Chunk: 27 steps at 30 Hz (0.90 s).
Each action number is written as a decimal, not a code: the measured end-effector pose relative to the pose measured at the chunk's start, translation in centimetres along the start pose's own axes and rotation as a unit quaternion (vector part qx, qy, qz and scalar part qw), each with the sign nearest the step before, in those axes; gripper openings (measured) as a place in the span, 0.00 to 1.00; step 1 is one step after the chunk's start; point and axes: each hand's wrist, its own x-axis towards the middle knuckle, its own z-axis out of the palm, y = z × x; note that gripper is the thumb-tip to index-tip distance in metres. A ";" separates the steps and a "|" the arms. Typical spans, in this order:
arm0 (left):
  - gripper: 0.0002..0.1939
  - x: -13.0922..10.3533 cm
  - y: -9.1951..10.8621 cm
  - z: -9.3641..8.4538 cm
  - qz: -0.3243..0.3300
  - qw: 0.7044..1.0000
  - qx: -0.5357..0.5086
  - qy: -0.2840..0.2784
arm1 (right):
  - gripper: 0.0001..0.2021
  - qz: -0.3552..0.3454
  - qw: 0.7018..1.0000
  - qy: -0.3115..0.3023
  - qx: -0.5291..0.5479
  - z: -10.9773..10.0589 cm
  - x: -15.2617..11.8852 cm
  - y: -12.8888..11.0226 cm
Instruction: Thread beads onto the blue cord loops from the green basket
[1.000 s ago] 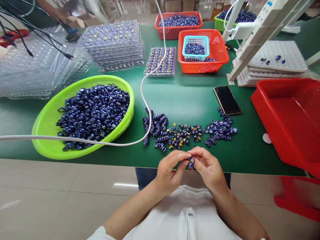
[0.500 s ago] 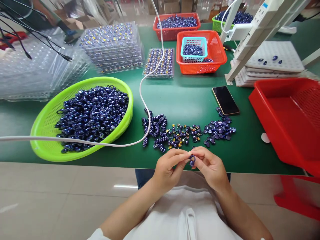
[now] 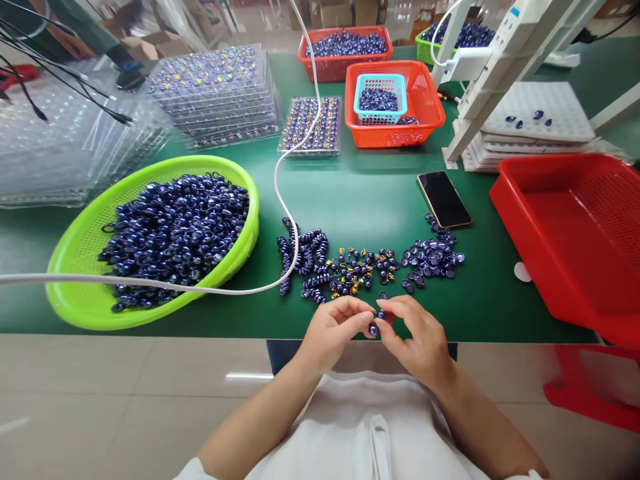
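Observation:
Both hands meet just over the table's front edge. My left hand [image 3: 336,330] is closed in a pinch on a small dark blue piece with a shiny ball [image 3: 373,330], which hangs below the fingertips. My right hand [image 3: 417,337] pinches a small glossy dark blue piece [image 3: 382,315] right beside it; its exact shape is too small to tell. Just beyond the fingers lie loose flat dark blue pieces [image 3: 433,259], a cluster of dark balls with gold-coloured parts [image 3: 363,270], and coil-like rows of dark rings [image 3: 313,257].
A lime-green basket [image 3: 75,267] full of dark ringed pieces stands left, with a white cable [image 3: 240,291] across it. Behind are filled clear trays [image 3: 310,127] and an orange basket [image 3: 425,130]. A phone [image 3: 444,199] and red bin [image 3: 530,233] are to the right.
The two hands have drawn slightly apart at the fingertips, and the balled piece now hangs nearer my left fingers. The whole view has shifted a little.

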 end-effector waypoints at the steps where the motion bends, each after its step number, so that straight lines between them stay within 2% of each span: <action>1: 0.10 0.1 0.0 -0.1 -0.023 0.999 -0.029 -0.013 | 0.14 0.001 1.000 -0.012 0.012 0.0 0.0 0.1; 4: 0.12 0.2 0.0 -0.3 -0.053 0.996 -0.066 -0.035 | 0.13 -0.021 0.998 -0.051 0.022 -0.3 0.0 0.4; 6: 0.13 0.1 0.0 -0.3 -0.050 0.996 -0.060 -0.036 | 0.11 -0.037 0.997 -0.072 0.007 -0.5 0.0 0.6; 8: 0.16 -0.1 -0.2 -0.2 -0.025 0.998 -0.039 -0.031 | 0.09 -0.046 0.995 -0.089 -0.012 -0.7 0.0 0.8; 11: 0.28 -0.4 -0.3 -0.1 0.023 0.999 0.024 -0.041 | 0.07 -0.068 0.992 -0.104 -0.029 -0.8 -0.1 0.8; 12: 0.29 -0.5 -0.2 -0.1 0.035 0.996 0.054 -0.054 | 0.05 -0.078 0.991 -0.105 -0.030 -0.8 -0.1 0.7; 17: 0.17 -0.7 0.2 0.1 0.067 0.982 0.146 -0.101 | 0.04 -0.110 0.989 -0.091 -0.033 -0.2 -0.4 0.6; 24: 0.13 -1.0 0.0 0.0 0.092 0.983 0.142 -0.065 | 0.06 -0.126 0.988 -0.084 -0.020 0.4 -0.8 0.7; 27: 0.14 -1.1 -0.4 -0.3 0.075 0.989 0.119 -0.055 | 0.06 -0.133 0.987 -0.087 -0.018 0.7 -0.7 0.7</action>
